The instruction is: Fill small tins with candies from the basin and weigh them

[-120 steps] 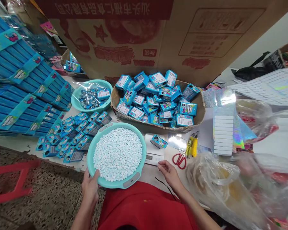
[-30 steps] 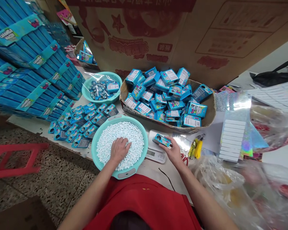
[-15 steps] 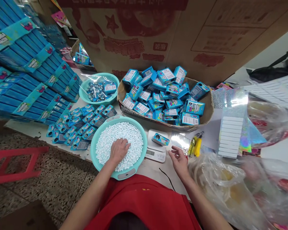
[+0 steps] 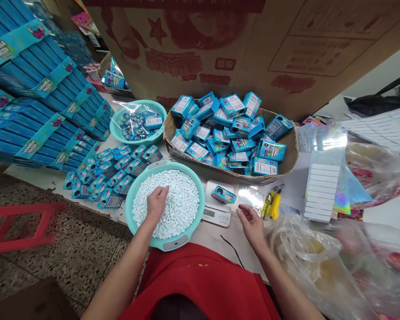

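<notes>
A turquoise bowl (image 4: 202,195) full of small white candies (image 4: 183,204) is right in front of me. Over its left part, my left hand (image 4: 157,203) is closed, with thumb and fingers curled together around some of the candies, which the hand mostly hides. My right hand (image 4: 251,222) is open and holds nothing, its fingers apart beside a small white digital scale (image 4: 220,218). On the scale lies one blue box (image 4: 223,194) with a round dark hole near its end. The scale's display is lit, but I cannot read it.
Several similar blue boxes (image 4: 116,173) stand left of the bowl. A carton (image 4: 286,171) heaped with blue boxes and another turquoise bowl (image 4: 111,126) with round metallic pieces lie behind. Yellow-handled cutters (image 4: 274,204) and plastic bags (image 4: 306,258) are at right; display packs (image 4: 40,89) are stacked left.
My left hand has closed and shifted left and slightly up from among the candies. My right hand has moved slightly to the right and stays open.
</notes>
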Action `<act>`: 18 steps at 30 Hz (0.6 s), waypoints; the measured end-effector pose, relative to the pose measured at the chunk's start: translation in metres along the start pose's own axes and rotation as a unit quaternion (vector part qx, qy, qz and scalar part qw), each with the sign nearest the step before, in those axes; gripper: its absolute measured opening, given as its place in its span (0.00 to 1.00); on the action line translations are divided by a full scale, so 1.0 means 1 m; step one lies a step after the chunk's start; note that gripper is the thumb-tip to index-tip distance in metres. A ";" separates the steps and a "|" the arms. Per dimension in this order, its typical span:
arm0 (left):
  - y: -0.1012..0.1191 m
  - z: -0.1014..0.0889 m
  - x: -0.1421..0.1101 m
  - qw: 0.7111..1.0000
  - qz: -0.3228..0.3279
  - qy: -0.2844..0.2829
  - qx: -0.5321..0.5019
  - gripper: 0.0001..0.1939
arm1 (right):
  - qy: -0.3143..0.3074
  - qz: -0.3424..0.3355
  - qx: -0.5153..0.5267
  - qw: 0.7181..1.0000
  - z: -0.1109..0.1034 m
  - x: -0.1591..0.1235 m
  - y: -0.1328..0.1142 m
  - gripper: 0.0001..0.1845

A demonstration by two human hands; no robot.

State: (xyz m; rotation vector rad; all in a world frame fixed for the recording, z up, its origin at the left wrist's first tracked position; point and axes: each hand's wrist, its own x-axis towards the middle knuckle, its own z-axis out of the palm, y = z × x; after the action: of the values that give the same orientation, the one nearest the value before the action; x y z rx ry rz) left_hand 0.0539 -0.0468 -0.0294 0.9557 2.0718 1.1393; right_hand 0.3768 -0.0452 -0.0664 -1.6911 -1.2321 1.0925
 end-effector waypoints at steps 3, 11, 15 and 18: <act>0.012 -0.007 0.005 0.964 -0.144 -0.002 -0.225 0.18 | -0.002 0.007 0.006 1.000 0.001 0.000 0.002 0.21; 0.040 -0.010 0.002 0.915 -0.180 -0.005 -0.361 0.16 | -0.015 0.024 0.027 0.999 0.005 -0.003 0.002 0.21; 0.043 -0.006 0.001 0.920 -0.169 0.005 -0.354 0.17 | -0.013 0.029 0.034 0.999 0.005 -0.001 0.002 0.22; 0.044 -0.006 0.001 0.919 -0.184 0.008 -0.349 0.17 | -0.013 0.030 0.037 0.999 0.006 0.001 0.002 0.22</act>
State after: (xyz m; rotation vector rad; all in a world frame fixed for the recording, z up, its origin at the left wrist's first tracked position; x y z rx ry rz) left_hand 0.0625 -0.0318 0.0116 0.1998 1.5557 1.5045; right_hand 0.3723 -0.0441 -0.0703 -1.6716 -1.1502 1.1845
